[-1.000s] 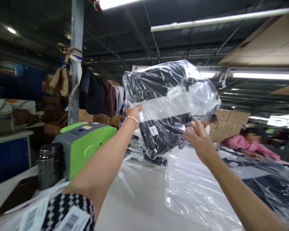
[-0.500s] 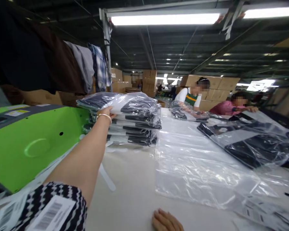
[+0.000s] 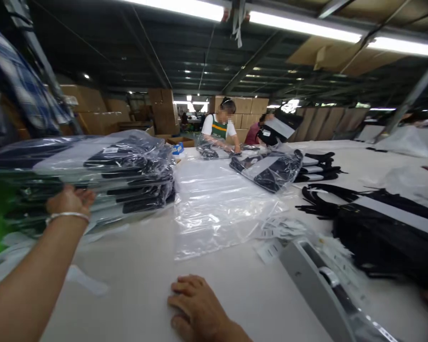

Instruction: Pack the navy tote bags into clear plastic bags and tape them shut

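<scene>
A tall stack of dark folded garments in clear plastic bags (image 3: 139, 159) stands at the left of the white table. My left hand (image 3: 70, 200), with a white bangle at the wrist, is at the stack's front side, fingers stretched out and slightly blurred; whether they touch the bags I cannot tell. My right hand (image 3: 199, 304) rests on the table at the front, fingers apart and loosely bent, holding nothing. Beyond it lies a flat pile of clear plastic bags (image 3: 214, 213). Past that pile's right side is a bagged dark garment (image 3: 267, 172).
A grey device (image 3: 314, 289) stands at the right front beside scattered white labels (image 3: 285, 229). Black garments (image 3: 385, 223) are piled at the right. Across the table, a co-worker in a green vest (image 3: 219, 126) handles a bagged garment; another person holds up a black garment (image 3: 281, 127).
The view has swung right. My left hand has come off the upper bags to lower on the stack's front. More of my right hand shows. The far person now holds up a black garment.
</scene>
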`<state>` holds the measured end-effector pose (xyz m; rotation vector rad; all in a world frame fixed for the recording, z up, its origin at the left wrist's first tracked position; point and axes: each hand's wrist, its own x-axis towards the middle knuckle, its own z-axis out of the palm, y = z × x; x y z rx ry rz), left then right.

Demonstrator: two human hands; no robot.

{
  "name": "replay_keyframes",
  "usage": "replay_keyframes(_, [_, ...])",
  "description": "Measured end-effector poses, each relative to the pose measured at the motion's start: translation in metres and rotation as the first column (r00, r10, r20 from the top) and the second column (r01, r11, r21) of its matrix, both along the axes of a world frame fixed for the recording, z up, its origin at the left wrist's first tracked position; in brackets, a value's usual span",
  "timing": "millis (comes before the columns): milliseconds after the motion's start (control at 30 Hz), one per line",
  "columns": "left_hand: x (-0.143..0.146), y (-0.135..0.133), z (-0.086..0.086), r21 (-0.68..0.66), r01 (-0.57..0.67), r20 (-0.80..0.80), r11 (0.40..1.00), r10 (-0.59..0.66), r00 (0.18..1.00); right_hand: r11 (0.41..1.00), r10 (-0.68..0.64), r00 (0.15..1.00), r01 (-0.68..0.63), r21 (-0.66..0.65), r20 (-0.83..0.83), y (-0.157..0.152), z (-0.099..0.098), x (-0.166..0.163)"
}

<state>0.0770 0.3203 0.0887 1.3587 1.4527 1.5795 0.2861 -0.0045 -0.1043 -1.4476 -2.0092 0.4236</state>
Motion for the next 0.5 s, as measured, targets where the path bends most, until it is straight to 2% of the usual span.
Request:
replay_keyframes(33, [0.012, -0.022, -0.018, -0.063, -0.005, 0.102, 0.998, 0.011, 0.995, 1.0, 0.001, 1.0, -0.001, 0.006, 0.006, -0.001, 0.0, -0.001])
replay_keyframes(67, [0.025, -0.048, -0.037, -0.118, 0.033, 0.131, 0.993, -0.018, 0.991, 1.0, 0.002, 1.0, -0.003, 0.021, 0.019, -0.001, 0.001, -0.001])
replay_keyframes(133, [0.052, -0.106, -0.079, -0.127, 0.234, 0.076, 0.964, -0.226, 0.971, 0.998, 0.001, 0.998, -0.006, 0.07, 0.065, 0.0, 0.001, -0.002])
replay_keyframes(167, [0.065, -0.137, -0.1, -0.146, 0.335, 0.042, 0.931, -0.332, 0.942, 0.995, -0.003, 0.995, -0.006, 0.097, 0.098, 0.002, 0.001, -0.003])
replay_keyframes(200, [0.075, -0.168, -0.12, -0.186, 0.475, -0.083, 0.86, -0.495, 0.865, 0.993, -0.012, 0.99, -0.005, 0.12, 0.137, 0.003, 0.0, -0.004])
replay_keyframes(267, [0.09, -0.222, -0.153, -0.224, 0.639, -0.297, 0.736, -0.676, 0.675, 0.988, -0.044, 0.971, 0.007, 0.155, 0.235, 0.007, -0.005, -0.007])
replay_keyframes(300, [0.094, -0.243, -0.167, -0.207, 0.7, -0.409, 0.684, -0.71, 0.573, 0.985, -0.07, 0.954, 0.02, 0.17, 0.291, 0.008, -0.008, -0.009])
replay_keyframes(367, [0.096, -0.271, -0.186, -0.144, 0.737, -0.594, 0.66, -0.653, 0.469, 0.981, -0.11, 0.909, 0.034, 0.19, 0.403, 0.01, -0.014, -0.013])
replay_keyframes(433, [0.094, -0.281, -0.197, -0.087, 0.734, -0.688, 0.674, -0.573, 0.445, 0.982, -0.122, 0.87, 0.036, 0.186, 0.477, 0.008, -0.019, -0.017])
replay_keyframes(500, [0.088, -0.28, -0.204, -0.055, 0.735, -0.709, 0.676, -0.544, 0.448, 0.983, -0.135, 0.879, 0.061, 0.173, 0.456, 0.003, -0.02, -0.021])
